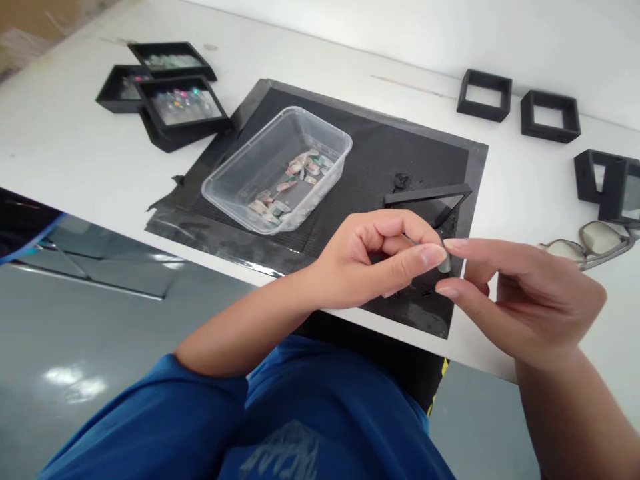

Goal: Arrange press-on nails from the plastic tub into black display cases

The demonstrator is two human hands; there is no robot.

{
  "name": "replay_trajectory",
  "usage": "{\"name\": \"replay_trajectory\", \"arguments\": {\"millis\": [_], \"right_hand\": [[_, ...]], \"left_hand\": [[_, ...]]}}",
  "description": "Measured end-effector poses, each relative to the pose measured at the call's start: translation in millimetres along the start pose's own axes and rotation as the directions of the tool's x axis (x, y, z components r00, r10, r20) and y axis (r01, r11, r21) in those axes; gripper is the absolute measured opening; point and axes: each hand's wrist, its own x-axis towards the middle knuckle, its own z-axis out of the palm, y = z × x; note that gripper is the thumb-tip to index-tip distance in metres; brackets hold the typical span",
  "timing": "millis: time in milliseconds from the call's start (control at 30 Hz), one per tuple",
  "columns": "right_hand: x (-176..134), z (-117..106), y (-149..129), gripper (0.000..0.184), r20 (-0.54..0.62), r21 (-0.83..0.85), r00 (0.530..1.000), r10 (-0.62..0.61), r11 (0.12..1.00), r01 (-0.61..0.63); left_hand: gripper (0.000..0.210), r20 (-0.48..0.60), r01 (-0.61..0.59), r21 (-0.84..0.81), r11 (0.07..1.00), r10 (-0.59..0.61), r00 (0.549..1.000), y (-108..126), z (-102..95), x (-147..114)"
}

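Observation:
My left hand [383,260] is closed in a pinch, thumb against index finger, on a small pale green stone piece [445,265]. Most of the piece is hidden by those fingertips. My right hand [525,293] comes in from the right, its thumb and index finger apart around the piece's exposed end. The index fingertip is close to the piece or touching it; I cannot tell which. Behind my hands a black frame [427,195] with a clear pane is tilted over the black mat [380,150]. To the left stands a clear plastic tub [235,160] with several pink, white and green stone pieces.
Filled black display frames [187,103] are piled at the back left. Along the right side of the white table [350,40] are more black frames [484,95], some overlapping. A pair of glasses [590,247] lies beside my right hand.

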Motion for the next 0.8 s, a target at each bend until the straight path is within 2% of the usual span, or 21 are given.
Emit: {"name": "replay_trajectory", "arguments": {"millis": [167, 267, 367, 433, 500, 567, 700, 800], "right_hand": [[-1, 1, 0, 0.024, -0.009, -0.012, 0.999, 0.049, 0.999, -0.049], [0, -2, -1, 0.022, 0.030, 0.019, 0.996, 0.085, 0.996, -0.085], [2, -7, 0, 0.019, 0.029, -0.019, 0.994, 0.105, 0.994, -0.104], [3, -10, 4, 0.015, 0.025, -0.084, 0.991, 0.131, 0.988, -0.128], [5, -13, 11, 0.010, 0.061, -0.173, 0.981, 0.182, 0.970, -0.169], [6, -14, 21, 0.012, 0.145, -0.253, 0.956, 0.256, 0.943, -0.214], [10, -10, 36, 0.021, 0.293, -0.359, 0.863, 0.411, 0.884, -0.299], [11, -7, 41, 0.023, 0.317, -0.421, 0.818, 0.480, 0.844, -0.332]], "left_hand": [[0.032, 0.019, 0.053, -0.016, 0.998, -0.052, 0.998, -2, 1.3, 1], [0.029, 0.033, 0.025, 0.009, 1.000, -0.026, 0.999, -4, -0.1, 0], [0.039, -0.044, -0.146, 0.141, 0.979, 0.153, 0.987, -11, -4.0, -2], [0.048, -0.060, -0.336, 0.276, 0.901, 0.365, 0.929, -17, -8.0, -2], [0.051, 0.003, -0.483, 0.386, 0.786, 0.523, 0.852, -22, -11.9, -3], [0.050, 0.118, -0.562, 0.447, 0.696, 0.577, 0.808, -25, -14.5, -3], [0.048, 0.351, -0.620, 0.554, 0.555, 0.520, 0.779, -26, -14.9, -6], [0.049, 0.436, -0.590, 0.632, 0.503, 0.399, 0.807, -27, -14.7, -13]]}}
